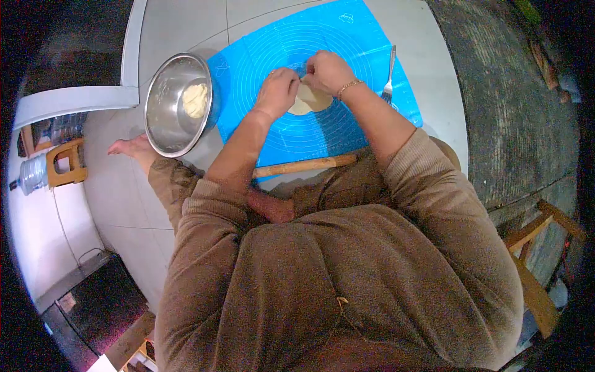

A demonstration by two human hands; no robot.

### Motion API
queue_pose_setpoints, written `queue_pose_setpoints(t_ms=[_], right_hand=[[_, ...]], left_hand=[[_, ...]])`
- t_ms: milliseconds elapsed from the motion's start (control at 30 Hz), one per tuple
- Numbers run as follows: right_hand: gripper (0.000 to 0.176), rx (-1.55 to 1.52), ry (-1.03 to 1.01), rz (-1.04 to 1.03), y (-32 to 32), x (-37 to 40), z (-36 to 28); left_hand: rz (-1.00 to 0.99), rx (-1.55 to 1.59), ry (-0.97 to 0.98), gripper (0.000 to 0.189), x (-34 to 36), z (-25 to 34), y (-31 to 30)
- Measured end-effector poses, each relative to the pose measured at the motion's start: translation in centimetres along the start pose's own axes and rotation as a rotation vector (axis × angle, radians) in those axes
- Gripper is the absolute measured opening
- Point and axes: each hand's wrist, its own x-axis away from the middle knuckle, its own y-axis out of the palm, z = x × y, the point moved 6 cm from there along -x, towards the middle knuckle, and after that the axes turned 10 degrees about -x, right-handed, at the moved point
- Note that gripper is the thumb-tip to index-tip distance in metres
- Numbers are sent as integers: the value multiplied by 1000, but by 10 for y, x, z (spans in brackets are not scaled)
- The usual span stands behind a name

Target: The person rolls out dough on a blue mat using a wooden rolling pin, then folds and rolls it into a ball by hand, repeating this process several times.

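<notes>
A flat, pale sheet of dough lies on the blue baking mat in front of me. My left hand pinches the dough's far left edge, its fingers closed. Close beside it, my right hand has its fingertips closed at the far edge of the same dough. The fingertips nearly meet, and they hide part of that edge. A wooden rolling pin rests along the mat's near edge, by my legs.
Left of the mat stands a steel bowl with a lump of dough in it. A fork lies on the mat's right side. My bare foot is near the bowl. Farther left are a water bottle and a wooden stool.
</notes>
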Motion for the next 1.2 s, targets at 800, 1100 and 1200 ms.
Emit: queue_pose_setpoints(t_ms=[800, 1100, 1200], right_hand=[[28, -235, 39, -93, -1, -17, 32], [35, -383, 40, -184, 6, -17, 36], [36, -352, 51, -305, 9, -11, 33]], left_hand=[[-364, 336, -261, 37, -42, -46, 20], [-360, 420, -303, 27, -34, -22, -23], [-334, 504, -268, 26, -27, -23, -22]])
